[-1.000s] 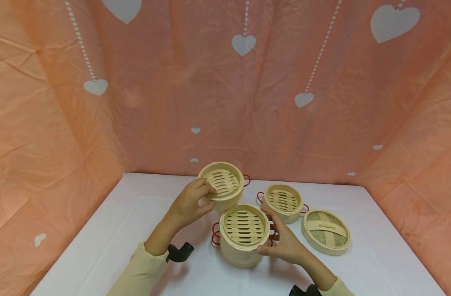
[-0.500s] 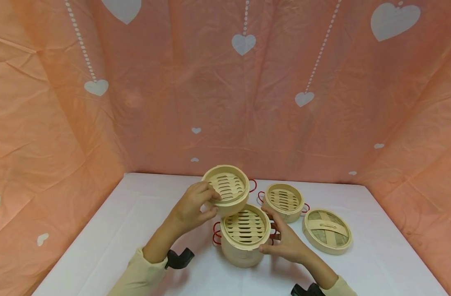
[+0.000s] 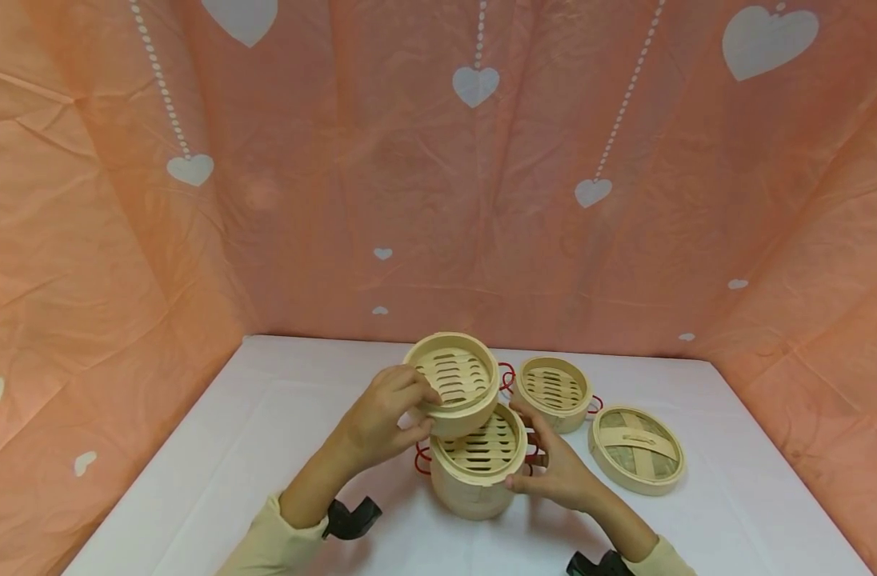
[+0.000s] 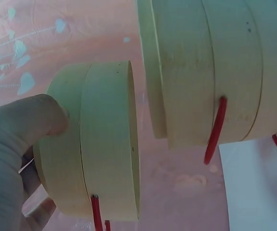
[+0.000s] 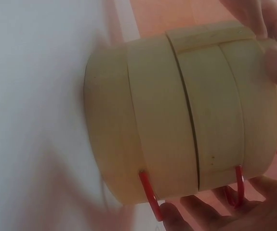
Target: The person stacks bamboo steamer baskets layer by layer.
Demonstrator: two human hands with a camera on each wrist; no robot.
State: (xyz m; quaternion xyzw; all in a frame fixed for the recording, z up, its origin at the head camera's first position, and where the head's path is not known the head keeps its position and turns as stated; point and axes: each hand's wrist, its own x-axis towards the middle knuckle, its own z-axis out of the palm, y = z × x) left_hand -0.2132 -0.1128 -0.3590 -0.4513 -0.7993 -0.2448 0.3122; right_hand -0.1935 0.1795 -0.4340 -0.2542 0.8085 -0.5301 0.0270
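My left hand (image 3: 386, 416) grips a round bamboo steamer basket (image 3: 469, 420) by its left rim, thumb outside and fingers over the edge. That basket tilts above the back left of two stacked steamer baskets (image 3: 474, 490), partly covering the slatted top. In the left wrist view a gap shows between the held basket (image 4: 104, 139) and the stack (image 4: 191, 72). My right hand (image 3: 554, 472) holds the stack's right side, thumb in front and fingers behind. The right wrist view shows its fingers (image 5: 210, 211) by the red handles (image 5: 150, 195).
Behind the stack, to the right, stands another steamer basket (image 3: 554, 416) with red handles. A woven bamboo lid (image 3: 636, 450) lies to its right. All stand on a white table (image 3: 726, 496), enclosed by orange cloth (image 3: 539, 264) with white hearts at the back and sides.
My left hand has brought its basket rightward and toward me, from behind the stack to partly over it. The right hand and the stack have stayed almost in place.
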